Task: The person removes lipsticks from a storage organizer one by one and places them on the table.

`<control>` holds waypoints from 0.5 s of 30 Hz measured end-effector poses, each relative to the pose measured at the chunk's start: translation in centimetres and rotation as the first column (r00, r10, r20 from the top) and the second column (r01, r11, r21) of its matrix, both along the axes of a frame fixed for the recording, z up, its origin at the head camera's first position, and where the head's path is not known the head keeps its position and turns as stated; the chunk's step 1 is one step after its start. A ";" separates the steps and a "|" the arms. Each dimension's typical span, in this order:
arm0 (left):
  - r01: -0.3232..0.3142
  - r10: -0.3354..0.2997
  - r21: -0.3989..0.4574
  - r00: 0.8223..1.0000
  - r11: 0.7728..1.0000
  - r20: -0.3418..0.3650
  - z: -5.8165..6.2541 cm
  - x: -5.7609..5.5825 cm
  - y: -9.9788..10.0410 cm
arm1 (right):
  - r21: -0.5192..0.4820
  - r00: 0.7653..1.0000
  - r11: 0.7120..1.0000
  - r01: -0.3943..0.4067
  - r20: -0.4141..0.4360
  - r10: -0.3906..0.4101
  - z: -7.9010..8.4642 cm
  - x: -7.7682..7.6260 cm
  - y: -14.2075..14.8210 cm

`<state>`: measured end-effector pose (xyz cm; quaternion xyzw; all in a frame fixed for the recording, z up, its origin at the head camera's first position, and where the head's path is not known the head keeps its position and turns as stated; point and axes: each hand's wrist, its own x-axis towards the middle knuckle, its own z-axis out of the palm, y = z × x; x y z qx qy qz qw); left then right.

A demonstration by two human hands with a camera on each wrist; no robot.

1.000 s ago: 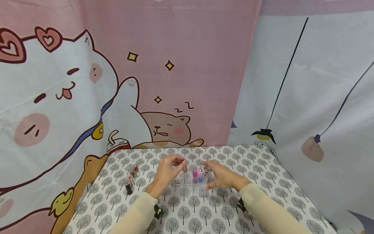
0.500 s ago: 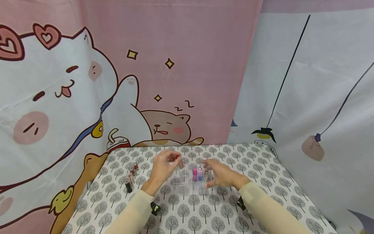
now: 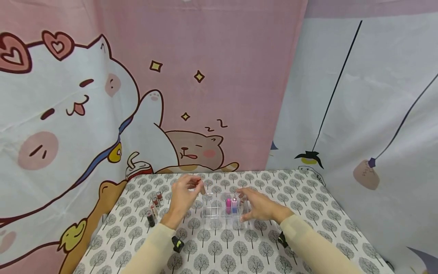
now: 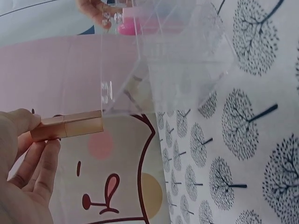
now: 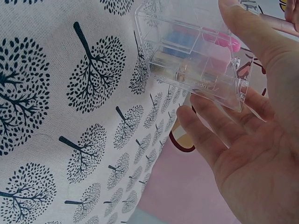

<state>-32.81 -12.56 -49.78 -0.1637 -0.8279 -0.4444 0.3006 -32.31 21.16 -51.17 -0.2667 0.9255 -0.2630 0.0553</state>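
My left hand (image 3: 183, 196) pinches a rose-gold lipstick tube (image 4: 70, 126) between thumb and fingers. In the left wrist view the tube lies nearly level, its free end near the corner of a clear plastic organizer (image 3: 212, 207). My right hand (image 3: 261, 205) holds the organizer's right end, thumb at the near side and fingers at the far side. Inside stand a bright pink tube (image 3: 228, 205) and a pink-and-blue container (image 3: 234, 206). Another small item shows through the wall in the right wrist view, too blurred to name. The organizer's left compartments hold nothing visible.
Left of the organizer, several lipsticks stand in a slanting row, with a black one (image 3: 150, 219) nearest me and a dark red one (image 3: 159, 196) farthest. A tree-print cloth (image 3: 226, 247) covers the table. Cartoon-printed curtains (image 3: 239, 95) hang behind and beside it.
My left hand has moved left with the lipstick tube, from above the organizer's compartments to its far left corner. The right hand stays at the organizer's right end.
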 end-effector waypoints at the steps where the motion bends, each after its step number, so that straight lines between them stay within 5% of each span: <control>1: -0.015 0.015 0.003 1.000 1.000 0.004 0.0 0.0 -0.1 | -0.001 1.000 1.000 0.001 0.002 -0.001 0.0 0.1 0.0; 8: -0.132 0.128 0.039 0.987 0.990 0.095 -0.8 -0.3 -1.3 | 0.003 1.000 1.000 0.008 0.003 -0.008 0.0 0.2 0.0; 15: -0.240 0.241 -0.020 0.968 0.971 0.073 -1.7 -0.9 -2.4 | 0.004 1.000 1.000 0.007 0.002 -0.007 0.1 0.3 0.0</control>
